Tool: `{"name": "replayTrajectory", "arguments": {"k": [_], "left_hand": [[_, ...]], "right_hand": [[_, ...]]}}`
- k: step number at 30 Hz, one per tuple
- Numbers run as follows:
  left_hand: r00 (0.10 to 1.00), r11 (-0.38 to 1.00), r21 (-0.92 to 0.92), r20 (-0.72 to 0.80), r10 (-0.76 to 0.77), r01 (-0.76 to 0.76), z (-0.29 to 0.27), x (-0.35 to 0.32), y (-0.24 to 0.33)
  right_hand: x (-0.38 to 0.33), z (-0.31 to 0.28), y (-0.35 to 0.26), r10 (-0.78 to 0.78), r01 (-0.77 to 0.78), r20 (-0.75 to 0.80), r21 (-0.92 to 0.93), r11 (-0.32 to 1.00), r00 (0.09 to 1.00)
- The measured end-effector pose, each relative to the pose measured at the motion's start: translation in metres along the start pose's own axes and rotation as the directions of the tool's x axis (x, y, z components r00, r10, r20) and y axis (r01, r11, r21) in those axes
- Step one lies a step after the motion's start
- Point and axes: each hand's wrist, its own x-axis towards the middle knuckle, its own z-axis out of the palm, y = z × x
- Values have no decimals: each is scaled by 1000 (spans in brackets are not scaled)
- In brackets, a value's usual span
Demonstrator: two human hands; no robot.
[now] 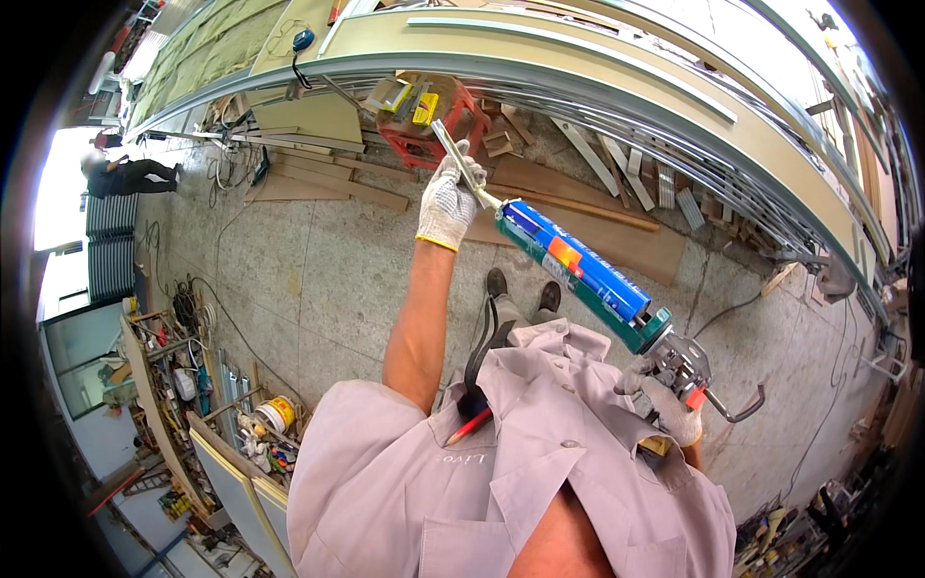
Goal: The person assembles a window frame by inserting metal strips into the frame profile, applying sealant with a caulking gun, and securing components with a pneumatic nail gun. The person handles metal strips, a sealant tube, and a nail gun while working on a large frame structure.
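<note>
As the right hand (672, 402) grips a green caulking gun (586, 294), cartridge (590, 269) glossy blue (orange-patched), left hand (449, 206) clasping a slim strip (452, 149)

Ahead of you, a red stool (403, 146) carries yellow boxes (425, 109). Beyond it, a long pale-yellow panel (617, 67) spans the view, with a small blue object (303, 39) with a black strap near its left end. Brown boards (313, 178) lie on the concrete floor (328, 279). To your left are a yellow-and-white bucket (277, 414) and, farther off, a person in dark clothes (130, 176).
</note>
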Motion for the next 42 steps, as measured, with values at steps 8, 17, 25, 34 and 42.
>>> {"name": "replayTrajectory", "arguments": {"k": [8, 17, 25, 34, 42], "left_hand": [[999, 999, -10, -2, -49, 49, -10, 7, -10], [985, 974, -177, 76, 158, -142, 31, 40, 56], [911, 908, -333, 232, 342, -256, -42, -4, 172], [837, 792, -375, -465, 289, -481, -283, -85, 215], [804, 719, -494, -575, 151, -489, -367, -54, 310]], "right_hand": [[-3, -13, -9, 38, -39, -21, -76, 996, 999], [16, -34, -31, 79, -62, 54, -273, 960, 995], [94, -22, -14, -213, 69, 192, 566, 822, 958], [293, 211, -95, -481, 110, 363, 697, 709, 798], [568, 584, -180, -372, -158, 478, 757, 634, 796]]}}
